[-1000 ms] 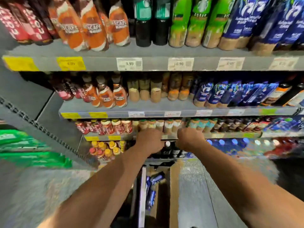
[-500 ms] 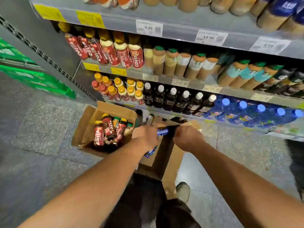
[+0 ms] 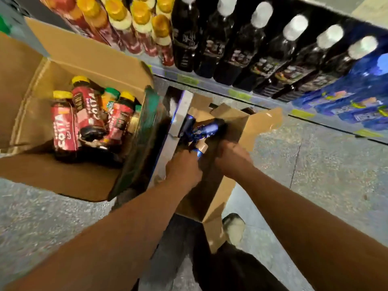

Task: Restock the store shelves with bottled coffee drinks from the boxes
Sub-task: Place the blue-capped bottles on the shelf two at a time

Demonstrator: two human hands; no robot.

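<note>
Shelving (image 3: 210, 84) now takes up only the top edge of the head view. Its lowest tier carries yellow-capped bottles (image 3: 138, 15), black bottles with white caps (image 3: 226, 38) and blue-labelled bottles (image 3: 357, 91). A second ago the upper tiers filled the view, so the person's gaze has dropped from the shelves to the floor stock.

Large open carton (image 3: 84, 57) stands on the floor at left and holds red-labelled coffee bottles (image 3: 63, 120) leaning loosely against one another. Neither hand touches it.

Narrow carton (image 3: 237, 127) stands just to its right, flaps up, with blue-wrapped bottles (image 3: 204, 129) inside. Both hands were raised at the shelf edge a second ago and are now down in this carton.

Left hand (image 3: 182, 171) is curled round a blue bottle (image 3: 199, 150), whose beige end shows just past the fingers. The grip appears closed.

Right hand (image 3: 233, 158) is curled, knuckles up, just beside the left hand inside the carton. Whether it holds anything cannot be determined, as its fingers are hidden and blurred.

Assessment: the reach to the shelf is over and a fresh pick is under way. The blue bottle is still within the carton mouth and not yet lifted clear. The blue-labelled stock on the shelf at right is the likely destination, judged by matching colour only
</note>
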